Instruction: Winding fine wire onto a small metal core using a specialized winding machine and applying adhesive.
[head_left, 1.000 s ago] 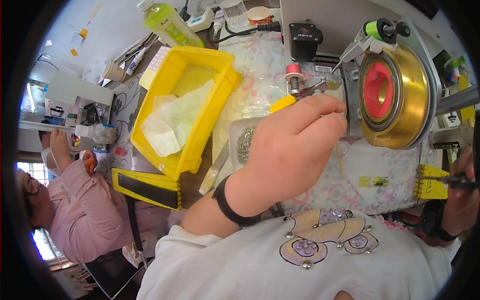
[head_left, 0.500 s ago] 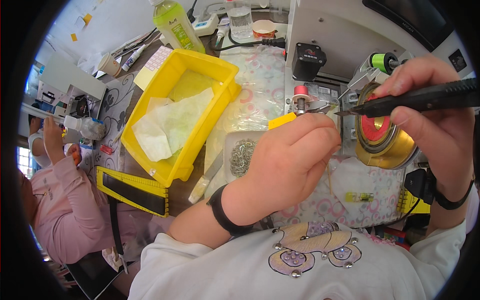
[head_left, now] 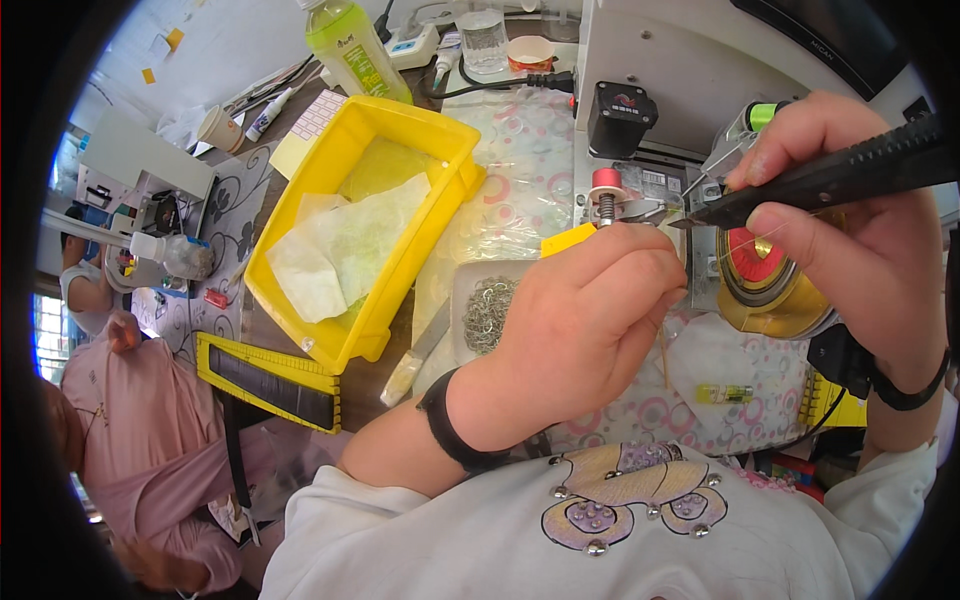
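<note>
My right hand (head_left: 850,235) grips a black utility knife (head_left: 850,170), its thumb and fingers on either side of the handle. The pointed blade aims left, close above my left knuckles. My left hand (head_left: 590,325) is closed in a pinch beside a small metal fixture topped by a red thread spool (head_left: 606,182). Whatever its fingertips hold is hidden. Under the knife sits a gold round tin (head_left: 780,305) with a red ring on top. A thin pale strand shows by my right thumb. A white tray of metal rings (head_left: 487,315) lies left of my left hand.
A yellow bin (head_left: 395,300) with white sheets stands left, a green bottle (head_left: 355,50) behind it. A white machine with a black motor (head_left: 620,118) rises at the back. A small yellow-green tube (head_left: 723,394) lies near my body. A co-worker in pink (head_left: 140,400) sits at left.
My right hand and the knife have shifted a little left, and the handle slants more. My left hand has hardly moved. The co-worker's raised hand has come down.
</note>
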`<act>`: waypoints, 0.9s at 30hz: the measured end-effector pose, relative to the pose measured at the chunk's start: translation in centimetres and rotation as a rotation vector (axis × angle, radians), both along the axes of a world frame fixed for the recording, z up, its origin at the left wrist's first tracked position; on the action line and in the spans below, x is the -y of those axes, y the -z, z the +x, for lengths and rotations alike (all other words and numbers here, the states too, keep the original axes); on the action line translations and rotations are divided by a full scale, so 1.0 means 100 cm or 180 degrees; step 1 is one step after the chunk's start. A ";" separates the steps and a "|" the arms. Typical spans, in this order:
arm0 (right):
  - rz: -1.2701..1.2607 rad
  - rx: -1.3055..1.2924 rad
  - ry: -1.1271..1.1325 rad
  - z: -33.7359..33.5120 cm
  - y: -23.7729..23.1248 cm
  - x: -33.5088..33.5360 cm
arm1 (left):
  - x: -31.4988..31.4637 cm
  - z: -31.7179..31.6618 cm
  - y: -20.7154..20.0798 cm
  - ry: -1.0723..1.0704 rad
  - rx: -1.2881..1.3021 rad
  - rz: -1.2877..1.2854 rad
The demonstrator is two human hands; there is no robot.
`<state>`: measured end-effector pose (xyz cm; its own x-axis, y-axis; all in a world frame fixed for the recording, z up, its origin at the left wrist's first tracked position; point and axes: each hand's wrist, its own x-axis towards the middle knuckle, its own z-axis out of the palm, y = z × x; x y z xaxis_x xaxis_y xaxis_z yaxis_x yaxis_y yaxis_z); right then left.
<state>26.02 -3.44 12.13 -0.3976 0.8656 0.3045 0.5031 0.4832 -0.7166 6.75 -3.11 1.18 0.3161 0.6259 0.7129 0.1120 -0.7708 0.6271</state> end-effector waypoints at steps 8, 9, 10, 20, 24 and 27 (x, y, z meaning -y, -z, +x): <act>0.0092 -0.0317 -0.0045 -0.013 0.006 -0.007 | 0.003 -0.004 -0.003 0.0128 -0.0156 -0.0206; 0.0099 -0.0316 -0.0054 -0.014 0.009 -0.008 | 0.003 -0.004 -0.003 0.0130 -0.0155 -0.0209; -0.0035 -0.0052 -0.0042 -0.009 0.001 -0.009 | 0.003 -0.004 -0.003 0.0125 -0.0160 -0.0212; 0.0332 -0.0211 -0.0107 -0.013 0.015 -0.008 | 0.003 -0.004 -0.003 0.0113 -0.0169 -0.0241; 0.0438 -0.0340 -0.0122 -0.017 0.019 -0.010 | 0.003 -0.004 -0.002 0.0129 -0.0163 -0.0247; 0.0489 -0.0362 -0.0107 -0.018 0.023 -0.009 | 0.002 -0.003 0.000 0.0133 -0.0137 -0.0248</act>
